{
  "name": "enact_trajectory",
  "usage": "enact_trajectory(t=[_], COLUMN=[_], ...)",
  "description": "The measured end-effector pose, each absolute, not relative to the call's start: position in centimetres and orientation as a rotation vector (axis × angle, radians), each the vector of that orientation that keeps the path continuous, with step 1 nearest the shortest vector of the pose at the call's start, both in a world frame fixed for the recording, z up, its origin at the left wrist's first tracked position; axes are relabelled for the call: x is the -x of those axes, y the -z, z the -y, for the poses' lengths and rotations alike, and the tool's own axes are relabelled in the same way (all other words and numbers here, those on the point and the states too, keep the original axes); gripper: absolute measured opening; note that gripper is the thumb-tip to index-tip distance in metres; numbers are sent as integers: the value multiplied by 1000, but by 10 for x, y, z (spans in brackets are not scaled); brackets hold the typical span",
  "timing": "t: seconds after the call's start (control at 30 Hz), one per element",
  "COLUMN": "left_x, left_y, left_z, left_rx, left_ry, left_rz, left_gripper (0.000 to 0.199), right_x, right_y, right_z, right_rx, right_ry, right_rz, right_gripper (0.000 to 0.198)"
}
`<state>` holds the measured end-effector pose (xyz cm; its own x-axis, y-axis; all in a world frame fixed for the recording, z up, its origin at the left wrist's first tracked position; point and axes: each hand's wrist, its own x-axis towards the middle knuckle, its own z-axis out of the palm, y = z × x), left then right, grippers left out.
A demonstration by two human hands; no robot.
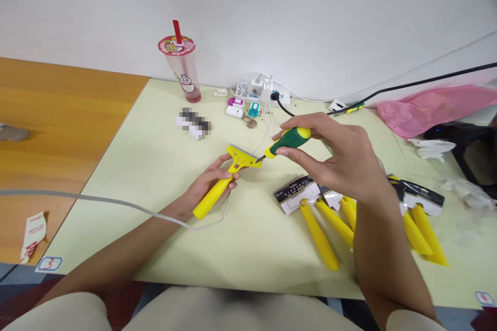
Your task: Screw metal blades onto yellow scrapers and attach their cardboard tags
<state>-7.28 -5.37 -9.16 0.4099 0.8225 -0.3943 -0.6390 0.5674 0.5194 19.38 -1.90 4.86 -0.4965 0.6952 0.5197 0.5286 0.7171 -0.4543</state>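
A yellow scraper [214, 197] with a wide head rests tilted in my left hand [209, 180], whose fingers wrap round its neck. Two small screws show on the head, near its metal edge. My right hand [336, 158] pinches a screwdriver [290, 141] by its green and yellow handle. The screwdriver's tip meets the scraper head at the right-hand screw, as far as I can see. Below my right hand and forearm lie several packaged yellow scrapers [320, 238] with black and white cards, partly hidden by the arm.
A plastic cup [185, 75] with a red straw stands at the back left. Behind the scraper are a white power strip [256, 90] and small coloured cases [254, 109]. A grey cable [116, 204] crosses my left forearm. At right lie a pink bag [430, 108] and a black bag [458, 147].
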Motion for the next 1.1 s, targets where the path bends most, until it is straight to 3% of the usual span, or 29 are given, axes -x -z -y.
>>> enact_trajectory(t=[1.1], left_x=[77], left_y=[96], left_z=[57], left_rx=[-383], left_ry=[-905], left_rz=[-684], left_gripper=[58], right_x=[-194], right_y=[-40], right_z=[19], right_rx=[967], right_ry=[-304], right_rz=[2215], right_gripper=[32])
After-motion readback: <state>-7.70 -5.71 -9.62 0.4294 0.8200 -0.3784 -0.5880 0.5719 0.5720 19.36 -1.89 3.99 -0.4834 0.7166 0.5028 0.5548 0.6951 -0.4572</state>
